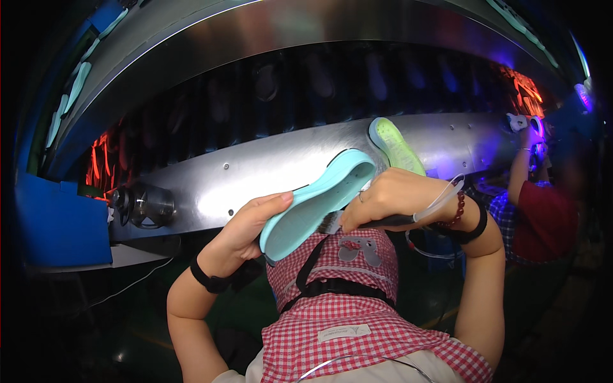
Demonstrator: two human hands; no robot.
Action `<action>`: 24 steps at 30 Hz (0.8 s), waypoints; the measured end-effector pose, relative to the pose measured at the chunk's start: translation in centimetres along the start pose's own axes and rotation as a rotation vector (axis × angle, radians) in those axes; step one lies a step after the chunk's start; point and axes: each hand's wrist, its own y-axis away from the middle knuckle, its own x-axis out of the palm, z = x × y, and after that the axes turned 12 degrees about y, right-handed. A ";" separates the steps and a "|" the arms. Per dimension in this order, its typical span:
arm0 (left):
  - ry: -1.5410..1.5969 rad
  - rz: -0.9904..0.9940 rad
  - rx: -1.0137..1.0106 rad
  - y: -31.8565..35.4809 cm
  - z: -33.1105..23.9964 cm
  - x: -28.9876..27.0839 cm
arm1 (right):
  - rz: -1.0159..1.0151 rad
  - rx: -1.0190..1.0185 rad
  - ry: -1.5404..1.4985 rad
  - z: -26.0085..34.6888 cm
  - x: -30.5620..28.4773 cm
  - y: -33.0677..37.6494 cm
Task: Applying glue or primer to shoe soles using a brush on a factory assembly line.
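Observation:
A turquoise shoe sole (300, 220) is tilted in front of my body, its hollow inner side facing up. My left hand (249, 223) grips its outer edge, thumb on the rim. In my right hand (389, 198) is a dark-handled brush (331, 222), whose bristles meet the inside of the sole. A clear tube (440, 203) curves around my right wrist by the brush handle. Beyond my right hand, a lime-green sole (397, 148) with a pale blue edge lies on the metal ledge (262, 169); its near end is partly hidden.
At the ledge's left end stands a dark, see-through pot (148, 205). Behind the ledge runs a dark tunnel with several shoe parts and glowing red heaters (102, 163). More soles (78, 86) line the upper left. On the right, a co-worker's hand (531, 135) is under purple light.

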 end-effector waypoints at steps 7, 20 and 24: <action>-0.007 -0.038 0.045 0.0 0.5 -1.2 | -0.115 0.105 -0.042 -1.9 1.4 1.7; 0.555 0.231 0.161 -3.5 4.1 -3.2 | -0.695 0.461 -0.565 -3.9 6.3 -0.1; 0.617 0.195 0.173 -3.8 4.3 -3.2 | -1.007 0.584 -0.440 -5.8 6.9 -0.2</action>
